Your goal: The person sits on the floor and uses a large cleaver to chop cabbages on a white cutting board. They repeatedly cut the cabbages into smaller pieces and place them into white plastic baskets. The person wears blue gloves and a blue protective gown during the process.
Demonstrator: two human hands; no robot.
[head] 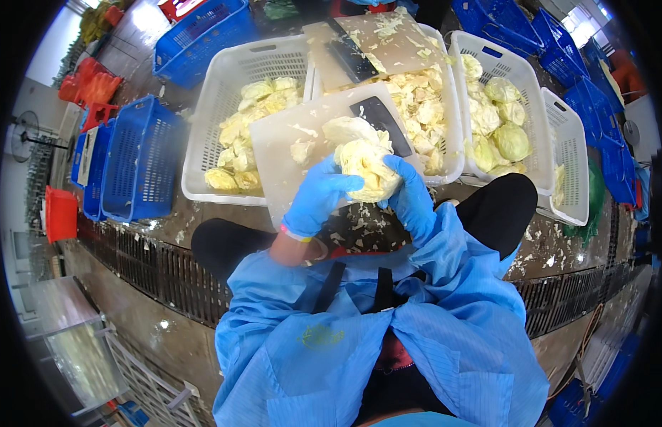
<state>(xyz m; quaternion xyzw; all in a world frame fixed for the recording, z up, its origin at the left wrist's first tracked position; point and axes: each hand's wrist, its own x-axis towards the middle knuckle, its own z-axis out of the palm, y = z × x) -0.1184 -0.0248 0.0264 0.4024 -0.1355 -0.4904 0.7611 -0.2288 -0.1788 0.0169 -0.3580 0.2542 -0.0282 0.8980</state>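
Between my left hand (323,195) and my right hand (411,195), both in blue gloves, a pale yellow cabbage head (367,169) is held, partly peeled. Below it lies a white cutting board (277,144) spanning the crates, with loose cabbage leaves (302,152) on it. A cleaver with a broad dark blade (384,124) rests on the board beyond the cabbage. Behind, a second board (400,45) carries another dark blade (349,53) and cabbage scraps. Cabbage pieces (419,107) fill the crate under the boards.
A white crate (189,160) with cabbage stands at the left; another white crate (544,139) holds heads at the right. Blue crates (141,160) line both sides. A red bin (61,213) is far left. Leaf scraps litter the wet floor, and a drain grate (160,272) runs behind me.
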